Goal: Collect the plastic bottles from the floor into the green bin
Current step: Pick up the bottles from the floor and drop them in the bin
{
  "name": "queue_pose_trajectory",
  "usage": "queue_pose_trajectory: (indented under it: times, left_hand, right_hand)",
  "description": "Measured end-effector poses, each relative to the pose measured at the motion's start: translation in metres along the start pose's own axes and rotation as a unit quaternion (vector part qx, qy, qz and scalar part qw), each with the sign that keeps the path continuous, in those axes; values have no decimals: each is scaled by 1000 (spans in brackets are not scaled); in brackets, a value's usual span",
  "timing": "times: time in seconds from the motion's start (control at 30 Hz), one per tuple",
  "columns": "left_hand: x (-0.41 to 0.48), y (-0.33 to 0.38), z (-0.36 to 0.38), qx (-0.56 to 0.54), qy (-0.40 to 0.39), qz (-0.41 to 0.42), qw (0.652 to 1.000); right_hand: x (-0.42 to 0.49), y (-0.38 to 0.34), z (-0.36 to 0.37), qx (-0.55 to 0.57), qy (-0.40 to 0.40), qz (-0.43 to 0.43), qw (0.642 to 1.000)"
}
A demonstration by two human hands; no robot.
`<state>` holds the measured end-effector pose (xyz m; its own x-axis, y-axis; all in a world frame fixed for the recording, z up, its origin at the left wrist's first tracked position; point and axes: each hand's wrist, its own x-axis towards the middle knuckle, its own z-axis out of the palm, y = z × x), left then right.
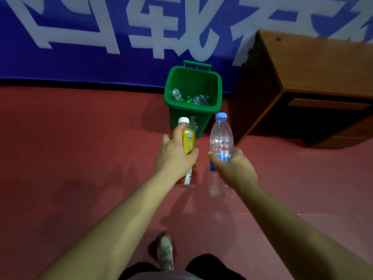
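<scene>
Bare red floor (80,158) reaches the green bin (193,107); wooden desk (323,67) crowds its right side

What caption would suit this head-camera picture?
Left hand holds a yellow-labelled bottle, right hand a clear bottle, before the green bin.

The one camera sits on the person's head, facing forward and down over the outstretched forearms (straight lines bow at the edges, so the lens is wide). The left grip (177,156) on a yellow bottle (189,142) and right grip (235,168) on a clear bottle (221,136) lie near, mid-frame; the bin (192,107) stands beyond them, a shoe (165,250) behind them.
</scene>
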<state>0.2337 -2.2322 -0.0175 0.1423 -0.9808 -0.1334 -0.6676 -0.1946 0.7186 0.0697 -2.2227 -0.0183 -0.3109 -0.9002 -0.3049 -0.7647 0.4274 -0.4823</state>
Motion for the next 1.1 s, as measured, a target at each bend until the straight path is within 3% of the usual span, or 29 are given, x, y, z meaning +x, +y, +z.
queue_pose_trajectory:
  times: [0.43, 0.67, 1.1]
  left_hand:
    - [318, 34, 34, -36, 37, -26, 998]
    - [470, 24, 47, -42, 30, -80, 995]
    - [724, -56, 156, 5, -77, -123, 989]
  right_hand:
    - [324, -117, -12, 50, -34, -18, 998]
    - [450, -180, -8, -5, -61, 6, 998]
    - [667, -227, 86, -40, -63, 63, 995]
